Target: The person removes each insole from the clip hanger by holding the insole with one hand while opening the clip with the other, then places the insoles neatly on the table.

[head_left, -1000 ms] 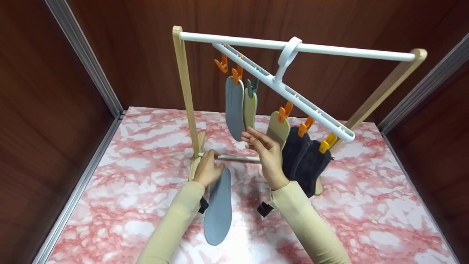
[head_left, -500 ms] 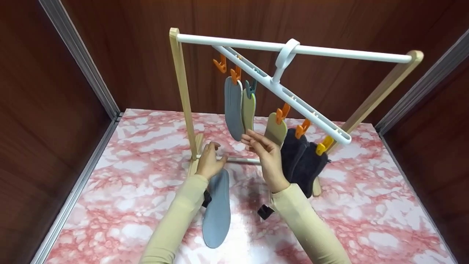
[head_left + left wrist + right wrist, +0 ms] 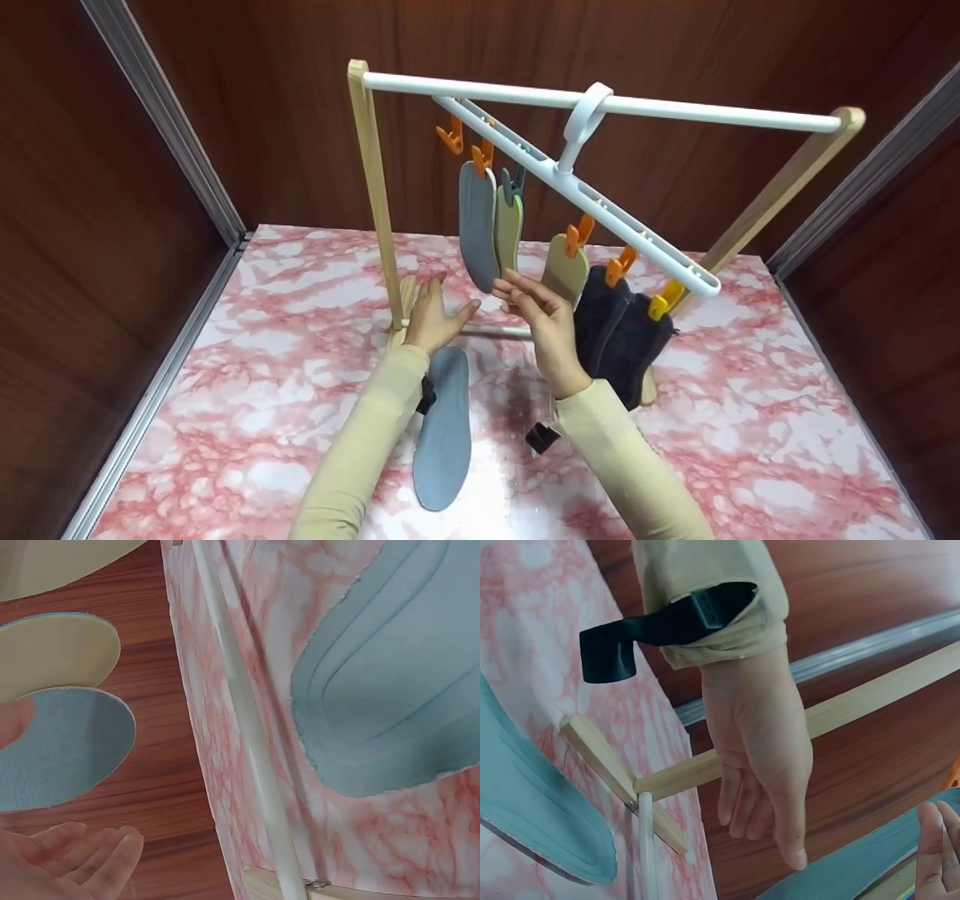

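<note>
A grey-blue insole (image 3: 477, 225) hangs heel up from an orange clip on the white hanger (image 3: 562, 176). Beside it hangs an olive insole (image 3: 508, 232) in a dark green clip. My left hand (image 3: 436, 319), thumb spread from fingers, is below and left of them, holding nothing. In the left wrist view, its thumb and fingers flank the hanging blue insole's lower end (image 3: 82, 742). Extended fingers of my right hand (image 3: 551, 322) lie close to the olive insole's lower end. A second grey-blue insole (image 3: 442, 442) lies on the table, beside my left forearm.
Another olive insole (image 3: 566, 266) and dark fuzzy cloth pieces (image 3: 626, 337) hang from orange and yellow clips. An unused orange clip (image 3: 451, 139) is at the far end. The hanger hooks on a wood-and-white rack (image 3: 487, 88); a lower bar (image 3: 495, 330) crosses near the table.
My left hand has moved slightly up and right, and its thumb has spread away from the fingers. My right hand stays nearly in place by the hanging insoles.
</note>
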Demonstrator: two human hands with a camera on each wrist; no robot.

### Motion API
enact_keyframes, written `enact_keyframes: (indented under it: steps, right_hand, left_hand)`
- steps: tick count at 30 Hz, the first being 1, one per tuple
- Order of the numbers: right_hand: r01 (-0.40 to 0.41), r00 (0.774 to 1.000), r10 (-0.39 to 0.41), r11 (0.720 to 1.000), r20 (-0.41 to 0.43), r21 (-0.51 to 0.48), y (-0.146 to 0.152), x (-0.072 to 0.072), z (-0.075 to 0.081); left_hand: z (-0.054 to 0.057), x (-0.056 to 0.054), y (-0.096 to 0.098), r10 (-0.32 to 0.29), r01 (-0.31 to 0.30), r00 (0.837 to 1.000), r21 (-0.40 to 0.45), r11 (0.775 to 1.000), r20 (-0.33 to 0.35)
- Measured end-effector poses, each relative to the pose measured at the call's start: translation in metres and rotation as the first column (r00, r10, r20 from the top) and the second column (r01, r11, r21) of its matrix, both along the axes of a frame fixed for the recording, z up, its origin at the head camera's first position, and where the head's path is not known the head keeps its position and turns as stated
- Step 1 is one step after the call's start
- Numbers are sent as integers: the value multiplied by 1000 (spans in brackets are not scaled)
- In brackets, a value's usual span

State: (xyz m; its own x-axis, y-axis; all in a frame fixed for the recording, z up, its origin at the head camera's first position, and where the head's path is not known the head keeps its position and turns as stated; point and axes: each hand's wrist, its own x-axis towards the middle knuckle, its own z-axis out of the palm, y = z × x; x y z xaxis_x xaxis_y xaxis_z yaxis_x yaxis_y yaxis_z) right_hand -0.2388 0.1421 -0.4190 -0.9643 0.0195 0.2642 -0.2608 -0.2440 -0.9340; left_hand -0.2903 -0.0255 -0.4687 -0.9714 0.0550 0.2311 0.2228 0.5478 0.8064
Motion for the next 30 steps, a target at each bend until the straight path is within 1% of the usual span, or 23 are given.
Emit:
enact_keyframes:
  steps: [4, 10, 18, 21, 25, 30]
  right_hand:
    - [-3, 1000, 3, 1000, 1, -2, 1, 2, -4]
    - [0, 1000, 0, 1000, 14, -4, 4, 4, -9]
    - [20, 1000, -20, 1000, 12, 9, 7, 3, -6]
    - [31, 999, -31, 999, 19, 11, 9, 2, -6]
    - [40, 999, -40, 999, 30, 15, 10, 2, -5]
    - [49, 998, -50, 999, 35, 23, 12, 1, -4]
  left_hand:
    - [1, -2, 0, -12, 12, 1000, 26, 1000, 15]
    - [3, -10, 0, -51, 52, 999, 40, 998, -17]
    - [18, -22, 3, -85, 88, 996, 97, 991, -39]
    - [22, -25, 5, -94, 97, 995, 102, 990, -26]
    - [26, -29, 7, -108, 107, 994, 105, 989, 1]
    - [29, -35, 9, -111, 111, 994, 144, 983, -4]
